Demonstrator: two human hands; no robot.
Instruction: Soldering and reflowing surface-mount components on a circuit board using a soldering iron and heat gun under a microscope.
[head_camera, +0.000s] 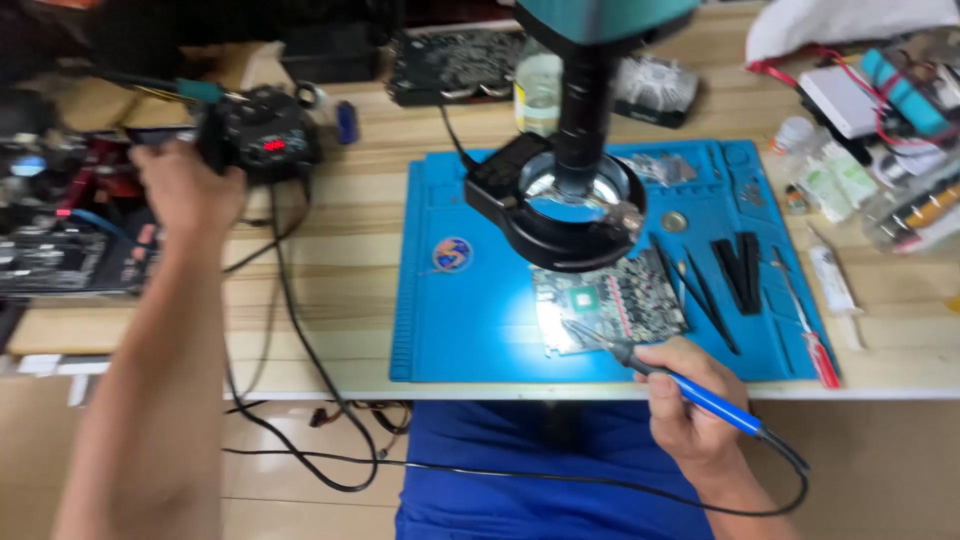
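Gripping a blue soldering iron (690, 388), right hand (678, 400) fingers clamp it; left hand (185, 190) touches the black station (262, 135), fingers unclear.

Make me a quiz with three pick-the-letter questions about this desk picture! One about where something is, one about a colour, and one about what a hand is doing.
1. Where does the circuit board lie?
A. on the blue mat
B. on the floor
C. on the black box

2. What colour is the soldering iron handle?
A. red
B. blue
C. yellow

3. What is the left hand doing?
A. resting flat on the mat
B. holding tweezers
C. reaching to the black box with red lit digits

Answers:
1 A, the board sits on the mat under the ring light.
2 B, the grip in the right hand is blue.
3 C, the hand is at the box's side.
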